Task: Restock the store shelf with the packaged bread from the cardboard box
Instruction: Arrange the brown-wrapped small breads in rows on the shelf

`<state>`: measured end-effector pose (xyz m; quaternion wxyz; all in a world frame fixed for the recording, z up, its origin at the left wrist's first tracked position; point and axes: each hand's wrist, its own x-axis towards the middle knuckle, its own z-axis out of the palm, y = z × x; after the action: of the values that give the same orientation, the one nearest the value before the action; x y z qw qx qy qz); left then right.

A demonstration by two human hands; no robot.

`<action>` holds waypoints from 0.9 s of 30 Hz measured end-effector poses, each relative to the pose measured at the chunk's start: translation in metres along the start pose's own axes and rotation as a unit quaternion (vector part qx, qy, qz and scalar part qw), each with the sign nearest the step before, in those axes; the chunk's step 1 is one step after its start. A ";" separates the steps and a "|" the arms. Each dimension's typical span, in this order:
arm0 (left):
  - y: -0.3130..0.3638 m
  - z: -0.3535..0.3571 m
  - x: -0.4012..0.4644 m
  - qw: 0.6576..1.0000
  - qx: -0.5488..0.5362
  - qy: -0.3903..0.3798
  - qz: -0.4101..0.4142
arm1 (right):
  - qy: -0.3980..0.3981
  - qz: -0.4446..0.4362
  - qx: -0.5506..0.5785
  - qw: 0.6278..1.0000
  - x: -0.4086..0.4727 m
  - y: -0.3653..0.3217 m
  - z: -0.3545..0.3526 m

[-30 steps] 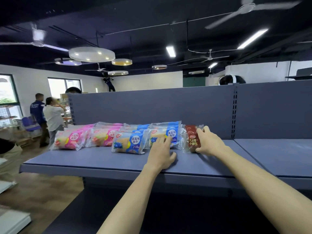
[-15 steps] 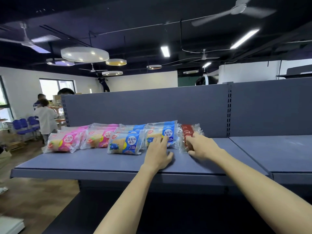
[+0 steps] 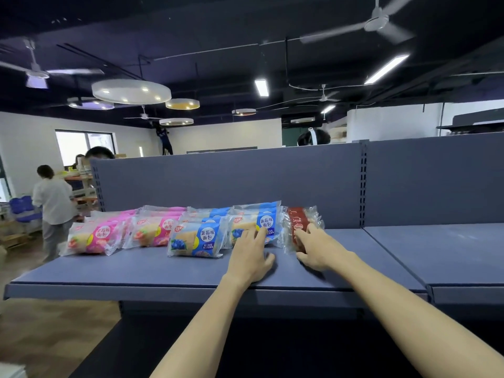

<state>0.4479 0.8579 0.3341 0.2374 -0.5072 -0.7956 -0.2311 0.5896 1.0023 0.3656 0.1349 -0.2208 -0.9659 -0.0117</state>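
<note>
A blue-grey store shelf (image 3: 136,271) carries rows of packaged bread: pink packs (image 3: 95,238) at the left, blue packs (image 3: 196,240) in the middle, and red-brown packs (image 3: 298,222) at the right end of the row. My left hand (image 3: 252,255) lies flat on the shelf, its straight fingers touching the front of a blue pack (image 3: 256,225). Fingers of my right hand (image 3: 317,249) rest on the front red-brown pack, palm low on the shelf. The cardboard box is out of view.
The shelf's upright back panel (image 3: 231,181) stands behind the packs. A second shelf section (image 3: 441,249) adjoins at the right. People stand at the far left (image 3: 54,203) and behind the panel (image 3: 313,137). A lower shelf (image 3: 114,347) lies below.
My right hand slid down from gripping the red-brown pack's side to lying low against its front. The pack now stands turned edge-on. My left hand stays at the blue pack.
</note>
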 end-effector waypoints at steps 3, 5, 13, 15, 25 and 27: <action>0.002 -0.004 -0.001 1.000 0.015 0.015 -0.003 | 0.010 0.004 0.006 1.000 -0.015 -0.002 0.000; 0.004 -0.008 -0.003 0.999 0.041 0.025 0.004 | 0.006 0.005 0.001 1.000 -0.026 -0.001 -0.003; 0.014 -0.038 -0.017 0.993 0.101 -0.040 0.040 | 0.002 -0.005 -0.012 1.000 -0.045 -0.003 -0.029; 0.007 -0.056 -0.024 0.992 0.114 -0.043 0.036 | 0.005 -0.013 -0.005 1.000 -0.042 -0.012 -0.032; -0.081 -0.171 -0.098 0.976 0.210 -0.027 -0.044 | 0.026 -0.113 0.019 0.993 -0.016 -0.147 -0.044; -0.099 -0.194 -0.118 0.970 0.231 -0.032 -0.062 | 0.026 -0.142 0.012 0.989 -0.013 -0.184 -0.044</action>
<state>0.4285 0.6199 0.4003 0.3082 -0.3949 -0.8646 -0.0388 0.5335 0.8276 0.4115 0.1599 -0.0794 -0.9836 -0.0251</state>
